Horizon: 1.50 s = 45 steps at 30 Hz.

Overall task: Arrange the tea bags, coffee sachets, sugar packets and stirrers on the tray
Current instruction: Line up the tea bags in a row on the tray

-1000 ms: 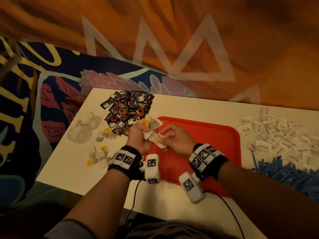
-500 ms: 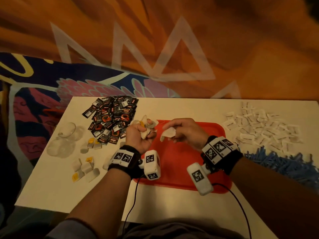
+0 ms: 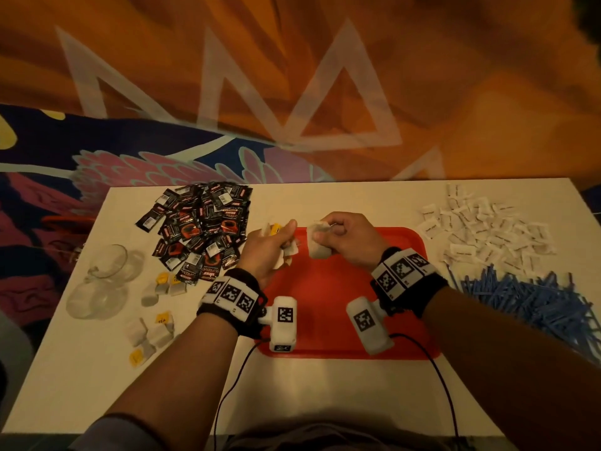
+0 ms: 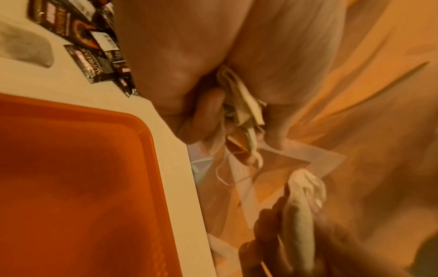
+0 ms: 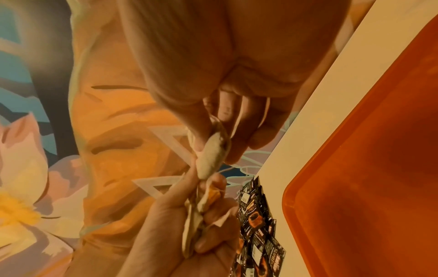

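Observation:
My left hand (image 3: 274, 244) grips a bunch of white tea bags (image 3: 287, 252) with yellow tags, raised above the red tray's (image 3: 341, 320) left far corner. In the left wrist view the bunch of tea bags (image 4: 241, 105) is squeezed between my left fingers. My right hand (image 3: 335, 237) pinches a single tea bag (image 3: 317, 244) just right of the bunch; its strings still run toward the left hand. The right wrist view shows that tea bag (image 5: 211, 159) between thumb and fingers, with the left hand (image 5: 189, 224) below it. The tray (image 4: 71, 187) holds nothing.
Black coffee sachets (image 3: 201, 229) are piled at the far left. Loose tea bags (image 3: 153, 314) lie near two glass cups (image 3: 107, 281). White sugar packets (image 3: 481, 229) and blue stirrers (image 3: 527, 301) cover the right side of the white table (image 3: 325, 392).
My right hand pulled one tea bag out of the bunch and moved it a little right. Both hands rose toward the tray's far edge; the head view shifted.

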Available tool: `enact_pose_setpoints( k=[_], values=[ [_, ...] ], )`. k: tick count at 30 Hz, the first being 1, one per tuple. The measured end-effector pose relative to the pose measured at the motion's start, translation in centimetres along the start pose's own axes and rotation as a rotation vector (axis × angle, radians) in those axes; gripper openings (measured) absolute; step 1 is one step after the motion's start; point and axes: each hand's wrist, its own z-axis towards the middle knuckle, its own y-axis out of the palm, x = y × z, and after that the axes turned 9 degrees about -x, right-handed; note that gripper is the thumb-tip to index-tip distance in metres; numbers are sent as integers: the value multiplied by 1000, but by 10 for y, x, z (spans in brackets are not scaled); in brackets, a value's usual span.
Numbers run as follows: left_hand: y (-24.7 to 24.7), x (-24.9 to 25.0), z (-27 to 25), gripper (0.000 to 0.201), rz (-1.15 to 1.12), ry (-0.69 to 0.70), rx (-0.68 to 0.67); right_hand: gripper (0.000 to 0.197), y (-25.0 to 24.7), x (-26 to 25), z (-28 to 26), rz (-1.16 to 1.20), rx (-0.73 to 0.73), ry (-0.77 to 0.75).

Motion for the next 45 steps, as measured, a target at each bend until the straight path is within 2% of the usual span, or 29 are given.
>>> enact_pose_setpoints(
  k=[2,3,6,10,13,15,17,20,23,26,29,32,34,38,41,43,45],
  values=[
    [-3,2,1,10,37,39,-49,17,3,2,6,-36,27,23],
    [-4,3,0,9,64,52,-84,19,5,3,8,-45,43,29],
    [-5,7,0,11,220,79,-133,23,12,6,14,-38,63,12],
    [-11,9,9,11,302,137,-13,29,19,14,17,-140,16,-2],
    [-16,10,13,14,331,132,-33,35,22,20,19,-137,54,-21],
    [-19,10,14,20,377,150,-49,29,24,19,23,-76,107,-91],
    [-21,10,15,22,393,171,-34,20,25,17,26,-114,138,-126],
    [-24,11,15,11,381,186,-17,14,22,17,31,-161,175,-43],
    [-25,11,14,9,368,176,-44,21,21,18,33,-111,81,-81],
    [-24,13,17,7,300,181,9,15,27,18,35,-194,40,-97],
    [-25,11,19,16,248,194,64,11,32,20,36,-165,71,-57],
    [-30,8,21,11,266,177,68,11,38,28,39,-130,38,-10],
    [-37,6,25,10,270,130,90,14,42,33,45,-149,42,39],
    [-65,-9,33,26,152,-39,241,12,49,45,67,-159,79,191],
    [-87,-21,29,21,33,-149,259,14,58,61,96,-255,98,343],
    [-102,-28,23,17,20,-182,269,5,66,72,116,-360,89,424],
    [-114,-32,17,16,5,-190,282,8,73,79,130,-353,110,484]
  ],
)
